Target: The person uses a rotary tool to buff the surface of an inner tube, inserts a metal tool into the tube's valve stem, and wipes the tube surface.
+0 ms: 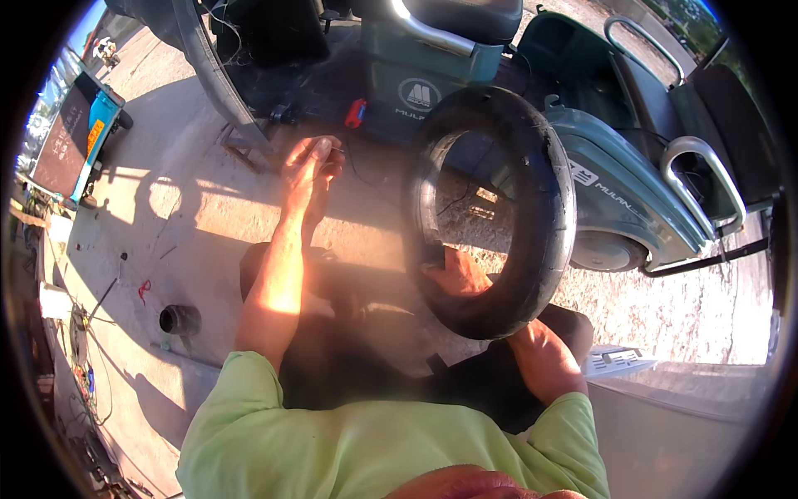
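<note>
From my remote place I have the tyre (546,208) before me, a little to the right, with the right grip (464,274) at the lower part of its ring. The left grip (314,162) is left of the tyre, well apart from it. Behind the tyre, and further to the right, stands the vehicle (657,224). On the ground (218,274), at my left, is a cylinder (181,321); beyond it, far left, stands a cart (83,137).

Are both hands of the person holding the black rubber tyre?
No, only the right hand holds the black rubber tyre, while the left hand is raised apart from it.
</note>
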Tool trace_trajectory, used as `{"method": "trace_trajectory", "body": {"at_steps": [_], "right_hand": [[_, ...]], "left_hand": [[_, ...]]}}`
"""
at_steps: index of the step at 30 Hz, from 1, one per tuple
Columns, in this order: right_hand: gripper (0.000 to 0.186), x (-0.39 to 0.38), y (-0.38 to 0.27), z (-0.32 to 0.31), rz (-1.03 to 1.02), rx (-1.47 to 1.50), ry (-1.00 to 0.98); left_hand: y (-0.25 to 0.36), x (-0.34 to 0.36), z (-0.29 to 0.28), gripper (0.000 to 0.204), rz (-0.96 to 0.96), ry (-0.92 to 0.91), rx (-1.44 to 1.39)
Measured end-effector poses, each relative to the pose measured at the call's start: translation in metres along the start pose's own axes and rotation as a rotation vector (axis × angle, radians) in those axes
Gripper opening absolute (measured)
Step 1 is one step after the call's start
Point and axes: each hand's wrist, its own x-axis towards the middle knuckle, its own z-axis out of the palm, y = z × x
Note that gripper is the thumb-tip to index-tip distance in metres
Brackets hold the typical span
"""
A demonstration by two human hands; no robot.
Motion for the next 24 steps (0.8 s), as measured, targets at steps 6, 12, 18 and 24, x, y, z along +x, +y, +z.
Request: {"method": "trace_trajectory", "body": {"at_steps": [6,12,18,24], "right_hand": [[0.056,0.0,0.023,0.02,-0.068,-0.14,0.122],[0.054,0.006,0.051,0.027,-0.236,-0.212,0.159],[0.047,0.015,0.061,0.03,-0.065,-0.276,0.055],[0.04,0.029,0.073,0.038,0.054,-0.337,0.015]], "left_hand": [[0.004,-0.006,-0.004,0.018,0.036,0.024,-0.036],[-0.003,-0.01,-0.003,0.012,-0.022,-0.109,-0.072],[0.0,-0.033,0.025,0.012,-0.177,-0.248,-0.064],[-0.017,-0.058,0.031,0.02,-0.399,-0.428,-0.112]]}}
